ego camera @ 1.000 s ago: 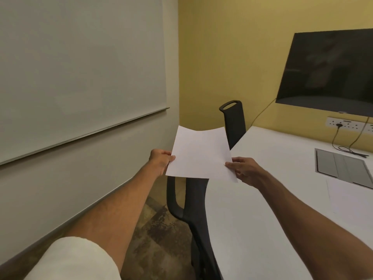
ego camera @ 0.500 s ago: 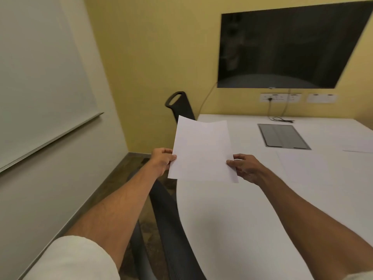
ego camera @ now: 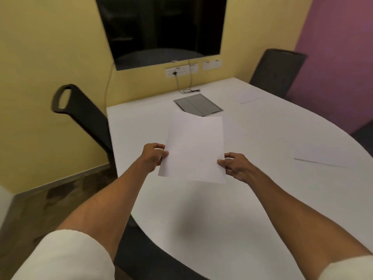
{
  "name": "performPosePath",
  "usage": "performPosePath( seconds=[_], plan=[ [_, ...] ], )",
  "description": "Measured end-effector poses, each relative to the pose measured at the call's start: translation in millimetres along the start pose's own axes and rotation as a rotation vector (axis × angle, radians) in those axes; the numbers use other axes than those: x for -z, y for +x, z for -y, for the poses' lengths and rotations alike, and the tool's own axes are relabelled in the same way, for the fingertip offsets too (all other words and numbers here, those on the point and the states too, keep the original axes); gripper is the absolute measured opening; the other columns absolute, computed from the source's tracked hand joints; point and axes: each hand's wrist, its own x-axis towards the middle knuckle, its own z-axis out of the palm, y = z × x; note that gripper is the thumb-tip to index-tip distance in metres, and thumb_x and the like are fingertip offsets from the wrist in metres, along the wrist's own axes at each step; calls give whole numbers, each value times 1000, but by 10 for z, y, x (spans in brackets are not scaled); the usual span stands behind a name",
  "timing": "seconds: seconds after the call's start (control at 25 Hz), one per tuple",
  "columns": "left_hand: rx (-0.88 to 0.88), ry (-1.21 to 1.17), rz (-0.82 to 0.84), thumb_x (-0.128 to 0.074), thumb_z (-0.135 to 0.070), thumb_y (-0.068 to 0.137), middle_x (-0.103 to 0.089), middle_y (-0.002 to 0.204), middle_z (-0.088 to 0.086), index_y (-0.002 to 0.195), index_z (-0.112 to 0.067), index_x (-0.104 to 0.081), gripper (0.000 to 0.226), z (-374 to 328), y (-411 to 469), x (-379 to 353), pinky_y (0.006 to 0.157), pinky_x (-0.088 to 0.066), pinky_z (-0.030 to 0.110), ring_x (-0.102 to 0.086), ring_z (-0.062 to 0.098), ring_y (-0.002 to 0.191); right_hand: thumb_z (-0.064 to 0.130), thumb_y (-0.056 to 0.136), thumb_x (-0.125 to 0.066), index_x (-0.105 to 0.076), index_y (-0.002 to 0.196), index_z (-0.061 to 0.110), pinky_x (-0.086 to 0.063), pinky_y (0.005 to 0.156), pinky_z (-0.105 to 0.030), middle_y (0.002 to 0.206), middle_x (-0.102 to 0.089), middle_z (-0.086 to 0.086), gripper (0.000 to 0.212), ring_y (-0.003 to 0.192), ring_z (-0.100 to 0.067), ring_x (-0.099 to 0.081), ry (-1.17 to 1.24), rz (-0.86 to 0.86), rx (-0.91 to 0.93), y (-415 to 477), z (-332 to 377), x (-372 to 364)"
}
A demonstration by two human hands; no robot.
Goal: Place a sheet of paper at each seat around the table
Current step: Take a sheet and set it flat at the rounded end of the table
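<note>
We hold sheet of paper (ego camera: 194, 148) between both hands, lifted above worktop (ego camera: 201, 219), not yet touching it. Our left hand (ego camera: 154, 156) pinches left edge; our right hand (ego camera: 235, 165) pinches right edge, low down. Step in hand, we judge: setting sheet at seat by black chair (ego camera: 84, 114), left of left hand. Near sheet (ego camera: 319, 156) lies right of right hand, far sheet (ego camera: 249, 97) well beyond it. Next move calls for lowering sheet flat, then releasing both pinches.

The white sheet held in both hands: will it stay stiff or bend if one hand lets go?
Probably it bends: the sheet looks thin and its far edge curves. It seems light: left hand and right hand only pinch its sides.
</note>
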Motion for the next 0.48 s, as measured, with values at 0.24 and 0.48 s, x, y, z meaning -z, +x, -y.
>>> performPosePath(
  seconds=[0.24, 0.48],
  plan=[
    [27, 82, 250, -58, 13, 81, -62, 97, 21, 98, -1, -59, 22, 267, 391, -104, 71, -54, 35, -61, 29, 75, -9, 82, -65, -59, 113, -3, -55, 73, -35, 92, -69, -12, 32, 79, -22, -68, 102, -243, -65, -141, -514, -54],
    [81, 170, 352, -60, 13, 81, -62, 100, 21, 100, -1, -58, 24, 723, 711, -233, 80, -54, 42, -60, 32, 88, -9, 84, -63, -58, 114, -2, -52, 83, -39, 109, -65, -18, 31, 92, -29, -64, 143, -369, -151, -132, -995, -117]
  ],
)
